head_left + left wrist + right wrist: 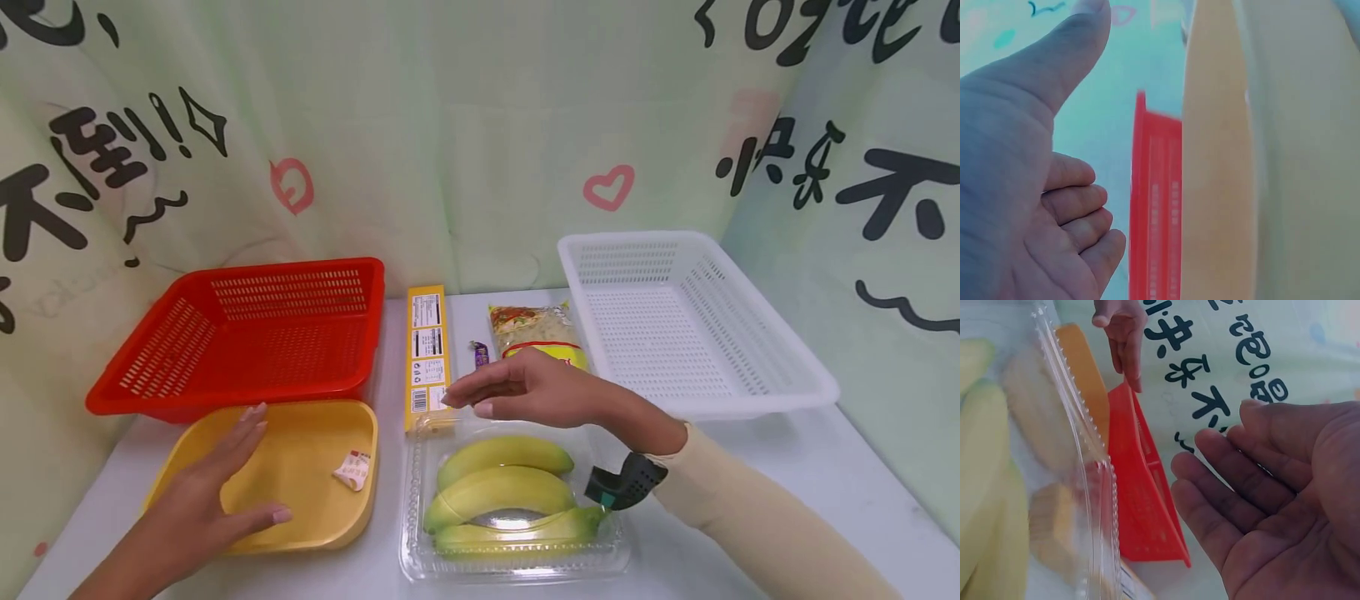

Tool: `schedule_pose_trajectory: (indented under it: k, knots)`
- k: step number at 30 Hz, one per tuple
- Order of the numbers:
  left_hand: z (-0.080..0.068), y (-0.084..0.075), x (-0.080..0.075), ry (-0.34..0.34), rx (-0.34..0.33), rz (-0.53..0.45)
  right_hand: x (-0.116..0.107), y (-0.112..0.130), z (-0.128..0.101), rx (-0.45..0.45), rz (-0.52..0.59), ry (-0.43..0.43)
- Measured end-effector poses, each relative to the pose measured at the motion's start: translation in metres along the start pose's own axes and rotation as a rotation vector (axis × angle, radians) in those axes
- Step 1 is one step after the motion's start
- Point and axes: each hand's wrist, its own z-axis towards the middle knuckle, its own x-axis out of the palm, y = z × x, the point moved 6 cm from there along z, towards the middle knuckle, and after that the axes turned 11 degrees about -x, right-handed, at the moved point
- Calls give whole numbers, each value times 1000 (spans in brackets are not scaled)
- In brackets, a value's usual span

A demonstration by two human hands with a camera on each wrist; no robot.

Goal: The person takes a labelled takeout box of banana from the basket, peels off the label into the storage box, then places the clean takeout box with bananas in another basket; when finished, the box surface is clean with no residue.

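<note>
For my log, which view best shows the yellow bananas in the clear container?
Head: three yellow bananas lie within frame, visible through the clear plastic container. Right wrist crops them at the left edge; left wrist shows none.

Bright light, wrist views seemingly hazy

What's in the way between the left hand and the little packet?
Nothing visible: the left hand is over the left of the yellow tray, the little packet lies inside toward the right, and only bare tray shows between them.
</note>
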Motion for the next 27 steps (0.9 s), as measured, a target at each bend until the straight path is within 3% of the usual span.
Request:
schedule_pose_trajectory:
  k: [3,11,20,22,27]
  knots:
    - [-1,-11,6,31,-4,-21,-2,-1,-11,-8,22,11]
    - [-4,-32,25,141,-52,-126,-5,-4,-39,-61,-52,85]
    - [-11,-56,44,233,-42,-243,-14,-17,-66,-45,-84,7]
    - [-12,-62,47,256,2,-272,-16,-19,-70,-46,-83,-12]
    - [-16,-79,53,228,209,-305,-20,-22,-82,-43,-74,-63]
